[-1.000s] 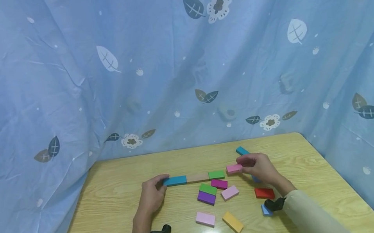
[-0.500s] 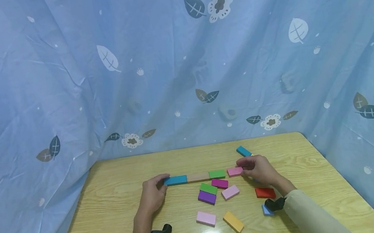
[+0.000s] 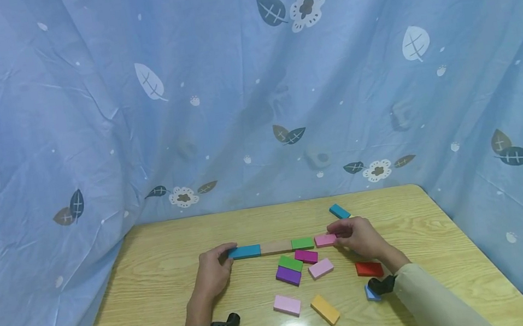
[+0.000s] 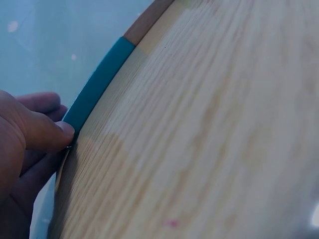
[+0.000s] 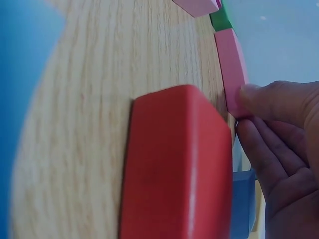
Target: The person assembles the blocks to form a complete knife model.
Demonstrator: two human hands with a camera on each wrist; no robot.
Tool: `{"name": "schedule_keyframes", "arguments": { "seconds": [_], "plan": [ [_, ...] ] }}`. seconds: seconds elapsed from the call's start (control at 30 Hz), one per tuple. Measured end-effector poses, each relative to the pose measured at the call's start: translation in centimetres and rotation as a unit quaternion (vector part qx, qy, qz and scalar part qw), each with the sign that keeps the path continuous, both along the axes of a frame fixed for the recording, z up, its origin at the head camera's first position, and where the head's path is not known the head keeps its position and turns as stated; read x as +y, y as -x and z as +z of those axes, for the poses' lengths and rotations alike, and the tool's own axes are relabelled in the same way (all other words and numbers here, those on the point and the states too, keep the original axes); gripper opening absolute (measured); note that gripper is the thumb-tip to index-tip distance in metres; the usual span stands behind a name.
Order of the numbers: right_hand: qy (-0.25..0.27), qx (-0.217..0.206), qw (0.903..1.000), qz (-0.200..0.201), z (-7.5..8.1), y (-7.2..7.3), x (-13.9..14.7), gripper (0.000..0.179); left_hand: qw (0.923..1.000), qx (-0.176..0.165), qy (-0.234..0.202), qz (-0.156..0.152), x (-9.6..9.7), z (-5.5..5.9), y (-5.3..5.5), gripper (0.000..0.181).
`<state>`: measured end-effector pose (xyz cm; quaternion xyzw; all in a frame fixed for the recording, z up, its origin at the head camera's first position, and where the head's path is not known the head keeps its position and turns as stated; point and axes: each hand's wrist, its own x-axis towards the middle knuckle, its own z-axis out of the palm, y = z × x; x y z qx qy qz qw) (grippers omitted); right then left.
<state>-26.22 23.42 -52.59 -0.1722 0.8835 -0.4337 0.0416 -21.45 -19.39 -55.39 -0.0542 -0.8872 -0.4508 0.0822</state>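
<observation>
1. Head view: the rose-pink block (image 3: 324, 240) lies on the wood-grain table (image 3: 161, 308), at three o'clock of the lime-green block (image 3: 302, 244), with only a sliver of gap between them. Toward nine o'clock the row runs through the tan block (image 3: 276, 247) to the blue block (image 3: 245, 252), these three end to end. The right hand (image 3: 360, 238) pinches the rose-pink block's three-o'clock end; the left hand (image 3: 214, 274) has the blue block's nine-o'clock end between thumb and fingers. The step in hand looks like adding the rose-pink block to the row. The magenta block (image 3: 306, 257) lies at six o'clock of the lime-green block (close enough that a careless push might catch it).

2. Left wrist view: the thumb tip presses the blue block's seven-o'clock end, and the other fingers lie behind it, partly hidden, so it seems a light pinch. At one o'clock the blue block meets the tan block with no visible gap. I judge this hand to be steadying the row.

3. Right wrist view: the thumb lies against the rose-pink block's lower part, a finger comes up at its six-o'clock end, and the rest are bunched beyond. The lime-green block is at twelve o'clock; contact is hard to tell here. The red block (image 5: 164, 164) looms in the foreground. The next move seems to call for a short, level slide toward the lime-green block, stopping at contact, then a clean release.
</observation>
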Motion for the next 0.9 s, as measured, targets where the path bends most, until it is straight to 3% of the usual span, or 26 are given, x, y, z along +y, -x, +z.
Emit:
{"name": "schedule_keyframes", "arguments": {
  "seconds": [0.9],
  "plan": [
    [-0.019, -0.005, 0.9998, -0.005, 0.07, -0.01, -0.92, 0.032, 1.0, -0.007, 0.001, 0.003, -0.09, -0.04, 0.04, 0.041]
  ]
}}
